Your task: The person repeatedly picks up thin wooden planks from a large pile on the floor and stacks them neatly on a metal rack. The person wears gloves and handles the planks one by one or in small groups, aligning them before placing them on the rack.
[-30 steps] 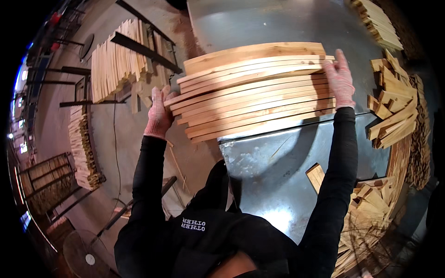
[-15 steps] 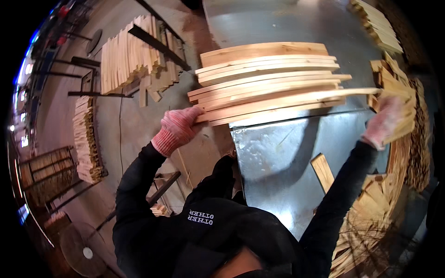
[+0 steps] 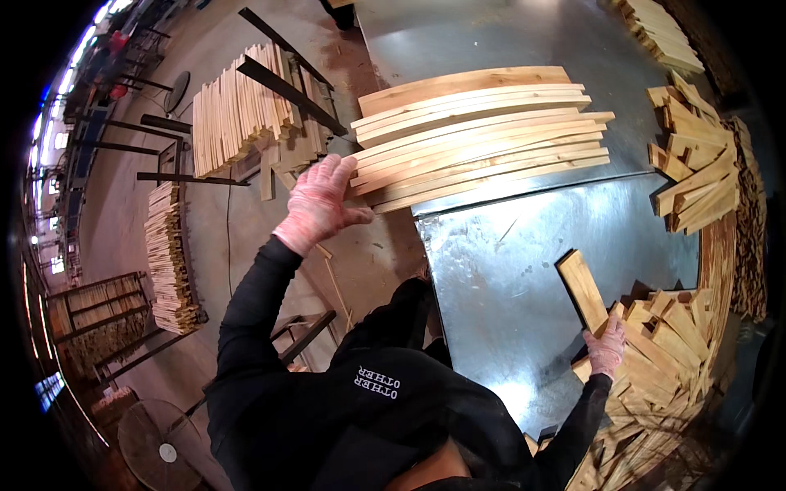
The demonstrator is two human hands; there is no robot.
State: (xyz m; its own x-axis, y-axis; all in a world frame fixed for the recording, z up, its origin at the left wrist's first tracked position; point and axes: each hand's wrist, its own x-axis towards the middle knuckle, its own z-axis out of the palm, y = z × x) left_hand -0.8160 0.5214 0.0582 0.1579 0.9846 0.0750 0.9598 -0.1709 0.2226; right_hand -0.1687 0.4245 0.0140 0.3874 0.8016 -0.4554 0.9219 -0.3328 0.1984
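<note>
Left hand (image 3: pixel 318 203) spread open, right hand (image 3: pixel 606 347) with grip unclear: across the metal counter (image 3: pixel 491 303) lie long boards (image 3: pixel 483 135), ends at the left fingers; an offcut heap (image 3: pixel 667 340) crowds the right, beside one short block (image 3: pixel 583 285).

Glare on metal tabletop (image 3: pixel 491 303), dim left background, black fisheye corners

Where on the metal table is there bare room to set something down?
The table is bare on the near side of the strips, left of the loose block, and again beyond the strips. It is crowded along the right, where offcuts heap beside the right hand.
</note>
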